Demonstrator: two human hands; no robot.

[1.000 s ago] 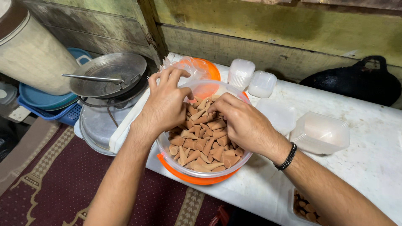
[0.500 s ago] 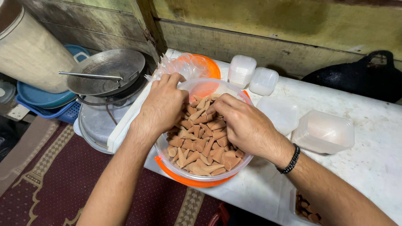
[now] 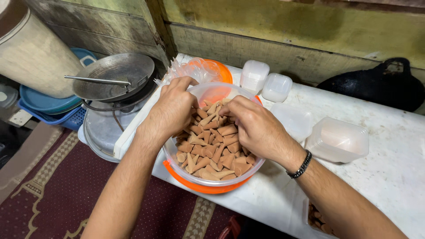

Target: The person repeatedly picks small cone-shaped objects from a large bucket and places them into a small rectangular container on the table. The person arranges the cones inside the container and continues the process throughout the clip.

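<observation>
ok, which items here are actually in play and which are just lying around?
In play:
- left hand and right hand, both in the clear bowl
- brown cone-shaped pieces filling the bowl

Lying about:
- empty lidded plastic containers
- metal pan
- black bag
- blue basins

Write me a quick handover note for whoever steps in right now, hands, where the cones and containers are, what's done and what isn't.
Left hand: curled over the far left side of the clear tub, fingers down among the brown cones.
Right hand: knuckles up over the cones, fingertips pinched at the pile's top.
The tub sits on an orange lid at the white table's near edge.
Done: tub is heaped with cones.
Left: the small lidded containers and the open rectangular tray beyond look empty.
</observation>
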